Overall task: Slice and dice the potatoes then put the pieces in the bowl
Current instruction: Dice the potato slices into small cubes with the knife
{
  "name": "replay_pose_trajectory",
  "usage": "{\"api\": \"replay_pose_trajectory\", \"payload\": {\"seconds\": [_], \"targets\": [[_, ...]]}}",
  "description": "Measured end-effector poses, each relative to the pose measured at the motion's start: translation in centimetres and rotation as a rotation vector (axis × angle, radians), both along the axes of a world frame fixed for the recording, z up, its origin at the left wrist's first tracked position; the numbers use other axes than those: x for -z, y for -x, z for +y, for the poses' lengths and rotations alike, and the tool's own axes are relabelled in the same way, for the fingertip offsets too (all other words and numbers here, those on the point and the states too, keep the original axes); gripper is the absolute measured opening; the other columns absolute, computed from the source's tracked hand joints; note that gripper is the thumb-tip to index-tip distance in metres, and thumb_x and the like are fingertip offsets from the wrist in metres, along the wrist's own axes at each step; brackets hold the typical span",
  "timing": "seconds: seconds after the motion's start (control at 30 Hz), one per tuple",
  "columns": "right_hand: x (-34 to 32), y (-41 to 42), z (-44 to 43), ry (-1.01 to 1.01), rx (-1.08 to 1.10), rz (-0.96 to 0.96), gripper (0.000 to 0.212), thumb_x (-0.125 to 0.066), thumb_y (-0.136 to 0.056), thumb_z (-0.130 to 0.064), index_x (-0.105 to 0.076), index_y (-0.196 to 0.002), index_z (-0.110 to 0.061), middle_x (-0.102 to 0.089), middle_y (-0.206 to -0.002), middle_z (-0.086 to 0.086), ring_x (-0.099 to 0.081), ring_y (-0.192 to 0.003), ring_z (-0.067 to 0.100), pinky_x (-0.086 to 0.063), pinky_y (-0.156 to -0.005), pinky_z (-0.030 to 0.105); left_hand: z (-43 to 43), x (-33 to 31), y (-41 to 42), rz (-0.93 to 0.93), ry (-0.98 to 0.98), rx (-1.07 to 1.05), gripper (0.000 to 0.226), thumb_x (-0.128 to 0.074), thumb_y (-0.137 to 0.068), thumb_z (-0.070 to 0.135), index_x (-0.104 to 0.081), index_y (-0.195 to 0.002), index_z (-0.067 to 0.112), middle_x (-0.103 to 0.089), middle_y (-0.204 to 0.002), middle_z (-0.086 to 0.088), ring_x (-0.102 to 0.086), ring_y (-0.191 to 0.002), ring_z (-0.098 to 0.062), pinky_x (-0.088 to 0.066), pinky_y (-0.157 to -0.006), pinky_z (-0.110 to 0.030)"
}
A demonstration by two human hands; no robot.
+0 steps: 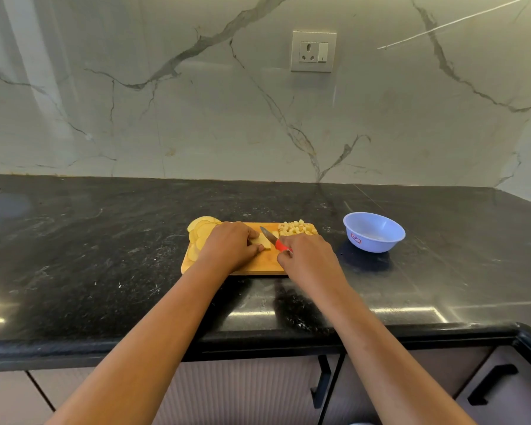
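Note:
A wooden cutting board (258,266) lies on the black counter. Round potato slices (201,230) are fanned out at its left end, partly under my left hand. A heap of small potato dice (298,228) sits at its far right corner. My left hand (230,245) pinches a small stack of potato slices (265,240) at the board's middle. My right hand (310,256) grips the red handle of a knife (272,239), whose blade rests against the right side of that stack. A pale blue bowl (374,232) stands right of the board and looks empty.
The black stone counter (105,256) runs wide to both sides, with its front edge near me. A marble wall with a socket (313,51) rises behind. Cabinet doors with black handles (322,381) are below the counter.

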State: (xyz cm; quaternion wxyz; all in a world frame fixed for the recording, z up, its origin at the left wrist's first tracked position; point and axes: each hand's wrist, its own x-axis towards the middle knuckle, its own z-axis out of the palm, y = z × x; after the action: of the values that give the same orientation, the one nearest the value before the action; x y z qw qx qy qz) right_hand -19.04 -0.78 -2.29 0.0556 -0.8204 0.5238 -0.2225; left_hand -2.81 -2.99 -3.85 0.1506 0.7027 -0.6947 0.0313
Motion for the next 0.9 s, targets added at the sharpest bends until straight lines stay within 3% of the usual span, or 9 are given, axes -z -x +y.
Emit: {"api": "replay_pose_trajectory", "payload": {"seconds": [0.17,0.23,0.3,0.4,0.47,0.57,0.67,0.8,0.9], "targets": [[0.4,-0.6,-0.1,0.025,0.023,0.049,0.028,-0.046,-0.094,-0.022,-0.064,-0.114,-0.02,-0.06,-0.089,0.003,-0.053,-0.079,0.017,-0.043,-0.061,0.026,-0.3,0.1,0.0,-0.003,-0.007,0.004,0.032,-0.054,-0.092,0.043,-0.07,-0.104,0.018,-0.07,-0.098,0.0,-0.06,-0.093,-0.016,-0.047,-0.082,-0.028],[0.6,-1.1,-0.2,0.032,0.027,0.078,0.027,-0.045,-0.094,-0.023,-0.063,-0.112,-0.017,-0.056,-0.086,0.003,-0.052,-0.08,0.017,-0.039,-0.06,0.026,-0.5,0.0,-0.1,-0.009,-0.02,0.007,0.018,-0.053,-0.092,0.043,-0.059,-0.088,0.027,-0.063,-0.088,0.003,-0.056,-0.084,-0.012,-0.045,-0.079,-0.025],[0.6,-1.7,-0.4,0.024,0.025,0.104,0.028,-0.045,-0.095,-0.025,-0.062,-0.115,-0.017,-0.059,-0.093,0.005,-0.055,-0.084,0.018,-0.038,-0.061,0.025,-0.6,0.0,-0.1,-0.024,-0.023,0.008,0.018,-0.053,-0.092,0.043,-0.047,-0.084,0.028,-0.054,-0.084,0.007,-0.05,-0.078,-0.01,-0.043,-0.074,-0.023],[0.4,-2.2,-0.8,0.024,0.036,0.128,0.026,-0.047,-0.095,-0.026,-0.062,-0.113,-0.016,-0.062,-0.099,0.006,-0.055,-0.084,0.018,-0.037,-0.061,0.026,-0.6,0.0,-0.2,-0.032,-0.008,0.009,0.019,-0.054,-0.092,0.042,-0.045,-0.084,0.027,-0.052,-0.081,0.007,-0.048,-0.076,-0.01,-0.037,-0.069,-0.02],[0.2,-2.3,-0.8,0.038,0.041,0.139,0.022,-0.046,-0.095,-0.023,-0.063,-0.107,-0.014,-0.062,-0.099,0.007,-0.05,-0.079,0.018,-0.035,-0.06,0.027,-0.6,0.0,-0.1,-0.035,-0.002,0.007,0.018,-0.053,-0.092,0.042,-0.046,-0.084,0.028,-0.053,-0.081,0.006,-0.051,-0.076,-0.011,-0.037,-0.069,-0.02],[0.0,-2.6,0.0,0.054,0.009,0.226,0.02,-0.043,-0.097,-0.016,-0.059,-0.108,-0.011,-0.061,-0.103,0.008,-0.056,-0.09,0.022,-0.035,-0.063,0.028,-0.4,-0.1,0.0,-0.016,0.009,-0.001,0.015,-0.053,-0.092,0.04,-0.051,-0.081,0.029,-0.064,-0.081,0.002,-0.061,-0.08,-0.016,-0.04,-0.06,-0.021],[-0.1,-2.4,0.5,0.051,-0.018,0.254,0.019,-0.043,-0.097,-0.014,-0.058,-0.107,-0.01,-0.06,-0.103,0.008,-0.055,-0.089,0.021,-0.035,-0.064,0.029,-0.1,0.0,0.3,0.022,0.011,-0.021,0.024,-0.053,-0.092,0.036,-0.068,-0.082,0.021,-0.072,-0.086,-0.004,-0.058,-0.07,-0.018,-0.035,-0.051,-0.02],[0.2,-1.2,1.5,0.014,-0.028,0.231,0.021,-0.044,-0.096,-0.018,-0.059,-0.109,-0.012,-0.061,-0.101,0.008,-0.055,-0.088,0.021,-0.036,-0.062,0.029,0.2,-0.1,0.5,0.051,0.026,-0.024,0.032,-0.056,-0.091,0.039,-0.071,-0.11,0.019,-0.072,-0.103,-0.003,-0.063,-0.093,-0.018,-0.049,-0.077,-0.027],[0.7,-0.2,3.0,0.011,-0.038,0.226,0.023,-0.043,-0.097,-0.019,-0.059,-0.112,-0.014,-0.059,-0.096,0.006,-0.051,-0.081,0.019,-0.037,-0.061,0.028,0.3,0.0,0.5,0.042,0.04,-0.015,0.036,-0.056,-0.091,0.042,-0.067,-0.118,0.02,-0.07,-0.11,-0.002,-0.062,-0.101,-0.019,-0.048,-0.085,-0.029]]}}
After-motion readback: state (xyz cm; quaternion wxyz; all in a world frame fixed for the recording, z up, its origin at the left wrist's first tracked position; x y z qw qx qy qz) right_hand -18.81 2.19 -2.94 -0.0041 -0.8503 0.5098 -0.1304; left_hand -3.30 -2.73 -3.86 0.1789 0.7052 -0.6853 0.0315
